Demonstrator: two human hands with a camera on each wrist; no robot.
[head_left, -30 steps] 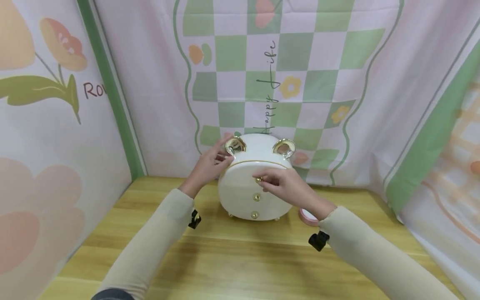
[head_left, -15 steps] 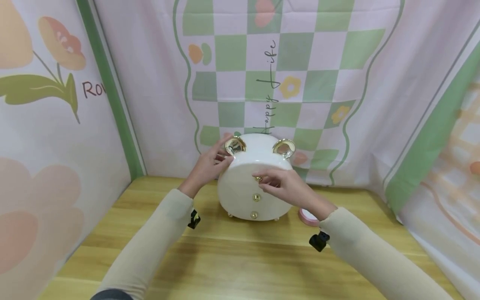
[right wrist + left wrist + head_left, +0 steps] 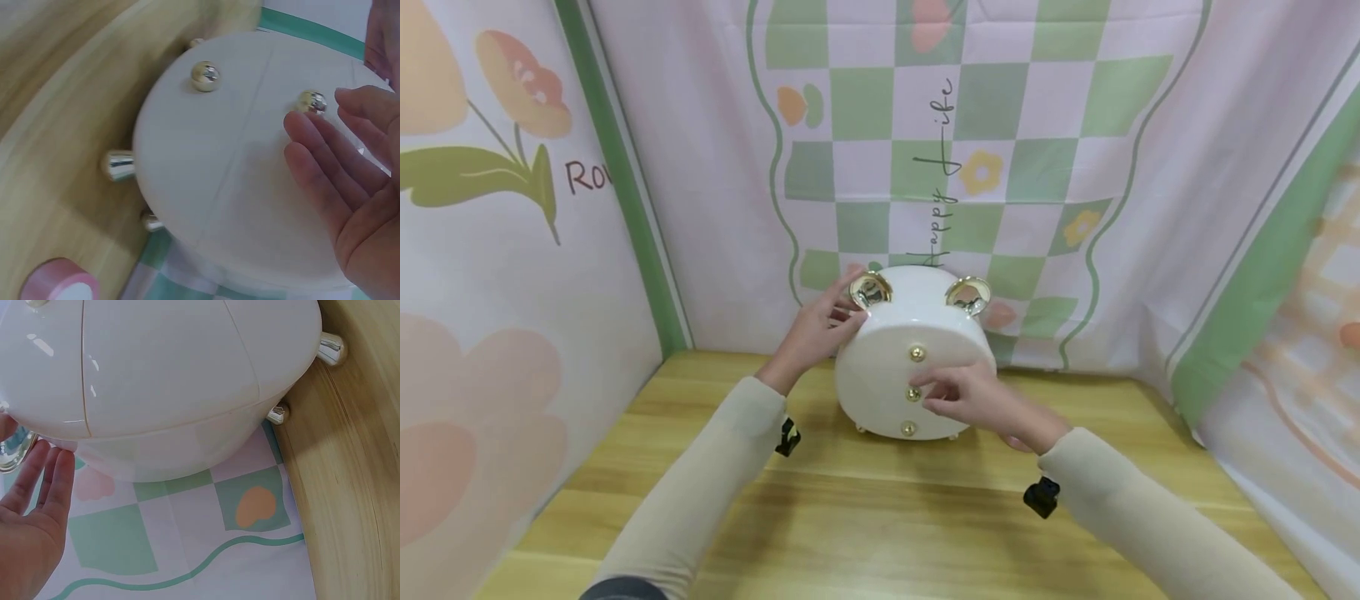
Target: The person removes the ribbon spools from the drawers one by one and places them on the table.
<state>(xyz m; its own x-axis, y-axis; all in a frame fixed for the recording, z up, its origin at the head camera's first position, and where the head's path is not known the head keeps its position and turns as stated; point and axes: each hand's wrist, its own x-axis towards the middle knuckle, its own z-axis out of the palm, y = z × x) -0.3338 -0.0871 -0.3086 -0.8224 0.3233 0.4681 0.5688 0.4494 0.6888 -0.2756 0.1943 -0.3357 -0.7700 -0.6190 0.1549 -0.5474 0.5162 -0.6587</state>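
Note:
A white rounded drawer box (image 3: pixel 880 375) stands on the table, with two gold ear-shaped ornaments on top and small gold feet. Down its front run a top knob (image 3: pixel 917 353), a middle knob (image 3: pixel 312 100) and a bottom knob (image 3: pixel 205 76), all gold. My left hand (image 3: pixel 820 333) holds the box's upper left side by the ear (image 3: pixel 15 450), thumb in front and fingers behind. My right hand (image 3: pixel 970 396) is at the middle knob, its thumb and fingers spread apart around it. In the right wrist view the top knob is hidden behind that hand.
A pink round object with a white top (image 3: pixel 59 284) lies on the wooden table (image 3: pixel 865 517), right of the box and mostly covered by my right wrist in the head view. A checked cloth (image 3: pixel 857 179) hangs close behind the box.
The gap along the front's upper edge has closed as the top drawer went in. My right hand has left the top knob and moved down to the middle one. My left hand stays put.

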